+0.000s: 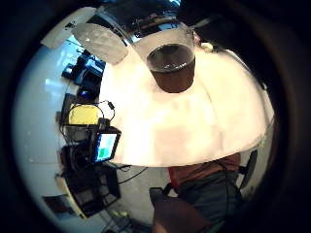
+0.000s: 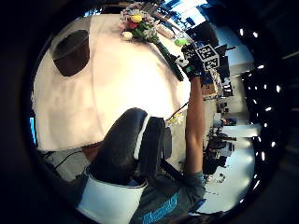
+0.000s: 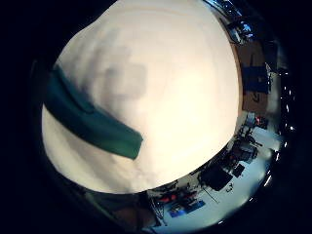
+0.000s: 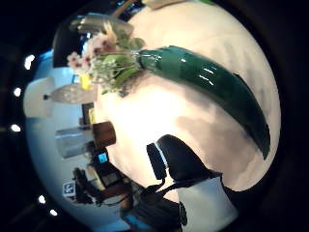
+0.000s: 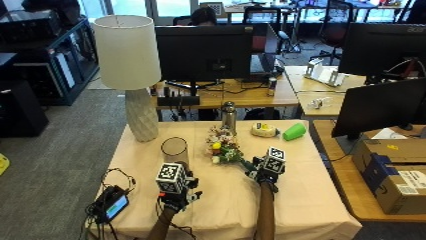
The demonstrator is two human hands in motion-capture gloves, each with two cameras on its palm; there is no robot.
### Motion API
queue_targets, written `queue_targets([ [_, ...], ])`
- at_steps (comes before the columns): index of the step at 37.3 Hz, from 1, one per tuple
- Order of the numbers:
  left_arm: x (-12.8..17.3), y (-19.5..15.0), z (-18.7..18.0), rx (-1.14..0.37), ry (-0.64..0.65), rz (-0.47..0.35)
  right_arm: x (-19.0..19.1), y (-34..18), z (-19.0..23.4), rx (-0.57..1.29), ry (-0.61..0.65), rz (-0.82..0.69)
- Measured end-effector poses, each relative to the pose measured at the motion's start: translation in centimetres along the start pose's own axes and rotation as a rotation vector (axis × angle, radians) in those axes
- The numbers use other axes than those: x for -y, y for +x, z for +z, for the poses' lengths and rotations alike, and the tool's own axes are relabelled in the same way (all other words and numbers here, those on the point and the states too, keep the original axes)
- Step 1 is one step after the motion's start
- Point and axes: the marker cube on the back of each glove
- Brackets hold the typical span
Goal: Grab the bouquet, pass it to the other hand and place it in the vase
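The bouquet lies flat on the bench, its flower heads pointing away from the person and its wrapped stem end running back under the right hand. Whether the fingers have curled round the stem cannot be told; the hand sits directly over the stem end. The left hand hovers above the cloth with nothing in it, and its finger posture cannot be told either.

Handling, as a judgement: the bouquet is probably light and top-heavy toward the blooms. The flowers are small, soft and easily crushed; do not grip there. The stem sleeve is smooth, glossy, dark green, tapering from the blooms to a narrow tip. It is likely slippery, so take hold around its middle, leaving the narrow end free for the receiving hand.

The vase stands just ahead of the left hand. It is a dark cylinder with a wide open mouth, upright. The bench cloth is pale, soft and slightly creased.
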Motion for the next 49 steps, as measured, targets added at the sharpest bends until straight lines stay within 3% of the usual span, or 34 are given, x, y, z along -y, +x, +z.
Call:
queue_targets([
  [2, -0.1, -0.1, 0.1, 0.001, -0.012, -0.008, 0.2, 0.1, 0.8, 0.022, -0.042, -0.010],
  [4, -0.2, -0.2, 0.2, 0.002, -0.018, -0.010, 0.3, 1.2, 1.5, -0.045, -0.062, 0.086],
  [9, 0.1, -0.5, 0.5, 0.003, 0.003, -0.010, 0.9, 3.2, 2.4, -0.166, 0.014, 0.278],
  [14, -0.7, -0.4, 0.2, 0.001, -0.041, -0.030, 1.4, 3.4, 2.0, -0.191, 0.146, 0.307],
  [23, 0.0, -0.4, 0.4, -0.003, 0.005, -0.008, 0.8, 4.3, 1.0, -0.369, 0.167, 0.358],
  [30, -0.2, -0.6, 0.5, -0.014, -0.024, -0.023, 2.4, 4.3, 0.5, -0.392, 0.321, 0.309],
  [37, 0.1, -0.7, 0.0, -0.007, -0.011, -0.018, 0.6, 3.3, 1.2, -0.274, 0.177, 0.320],
  [44, 0.6, 0.4, -1.3, -0.047, 0.020, 0.010, -0.2, 0.0, 0.1, 0.033, 0.170, 0.226],
  [47, 1.3, 1.3, -1.8, -0.093, 0.045, 0.045, 0.3, -2.7, -1.6, 0.270, 0.305, 0.011],
  [49, 1.8, 2.1, -2.2, -0.137, 0.061, 0.070, 0.5, -4.2, -2.1, 0.447, 0.331, -0.113],
])
